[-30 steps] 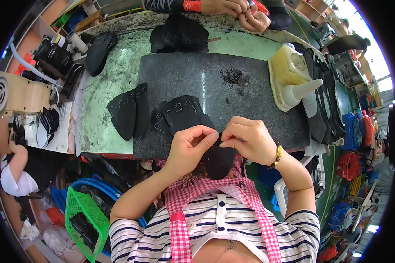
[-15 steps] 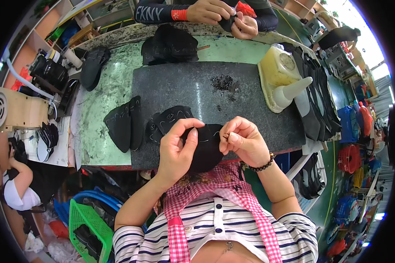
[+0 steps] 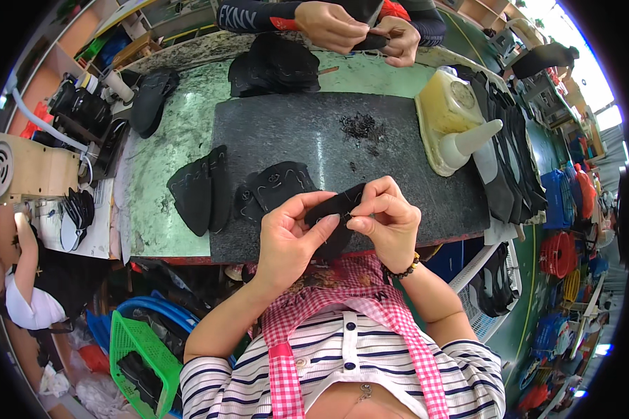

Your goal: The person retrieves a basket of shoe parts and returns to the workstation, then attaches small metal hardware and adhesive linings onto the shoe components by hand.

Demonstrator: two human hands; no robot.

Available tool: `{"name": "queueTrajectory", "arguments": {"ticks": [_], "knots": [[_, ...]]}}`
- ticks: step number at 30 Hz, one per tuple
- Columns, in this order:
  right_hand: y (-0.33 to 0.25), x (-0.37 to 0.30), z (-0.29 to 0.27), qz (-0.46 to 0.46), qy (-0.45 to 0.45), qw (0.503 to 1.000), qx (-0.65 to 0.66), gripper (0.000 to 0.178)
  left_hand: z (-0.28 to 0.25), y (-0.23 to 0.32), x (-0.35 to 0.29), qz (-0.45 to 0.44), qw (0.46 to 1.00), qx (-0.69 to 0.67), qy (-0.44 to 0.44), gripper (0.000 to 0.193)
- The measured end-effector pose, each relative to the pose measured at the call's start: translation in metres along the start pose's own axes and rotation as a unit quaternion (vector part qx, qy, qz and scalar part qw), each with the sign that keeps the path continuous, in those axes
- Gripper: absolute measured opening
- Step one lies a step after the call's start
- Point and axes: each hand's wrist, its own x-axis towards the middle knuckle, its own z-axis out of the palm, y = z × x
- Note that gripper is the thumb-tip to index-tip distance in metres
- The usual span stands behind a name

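My left hand [image 3: 291,234] is closed round a black fabric piece [image 3: 334,204], thumb on top, above the near edge of the dark work mat [image 3: 272,126]. The piece is bent up, and a light line marks it. At its right side my right hand [image 3: 386,222] pinches thumb and forefinger together; what sits between the tips is too small to make out. Just beyond my left hand lie more black pieces [image 3: 281,183] with pale curved lines. Further left, another pair of black pieces [image 3: 191,195] straddles the mat's edge.
Small dark scraps [image 3: 361,127] are heaped on the mat. A yellowish glue bottle [image 3: 449,105] with a white nozzle stands right. Black piles [image 3: 276,66] lie at the far side, where a co-worker's hands [image 3: 335,28] handle a dark piece. A beige machine [image 3: 31,167] is left.
My left hand has tilted the black piece up and bent it. My right hand has brought its pinched fingers against the piece. The co-worker's hands have shifted slightly.
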Motion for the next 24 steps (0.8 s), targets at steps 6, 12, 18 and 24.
{"name": "queueTrajectory", "arguments": {"ticks": [6,12,18,24], "knots": [[0.002,-0.007,0.006,0.042,0.04,0.997,0.051,0.016,0.0,-0.007,-0.005,0.017,1.0,-0.014,-0.013,0.022],[0.0,-0.008,0.005,0.044,0.051,0.997,0.038,0.017,0.0,-0.004,-0.006,0.018,0.999,-0.042,-0.02,0.021],[-0.002,-0.003,0.003,-0.072,0.031,0.989,-0.126,0.021,-0.003,-0.008,-0.001,-0.003,0.999,-0.038,-0.022,0.017],[-0.002,0.008,0.0,-0.272,-0.045,0.924,-0.265,0.024,-0.002,-0.008,0.0,-0.018,0.999,-0.036,0.015,0.014]]}}
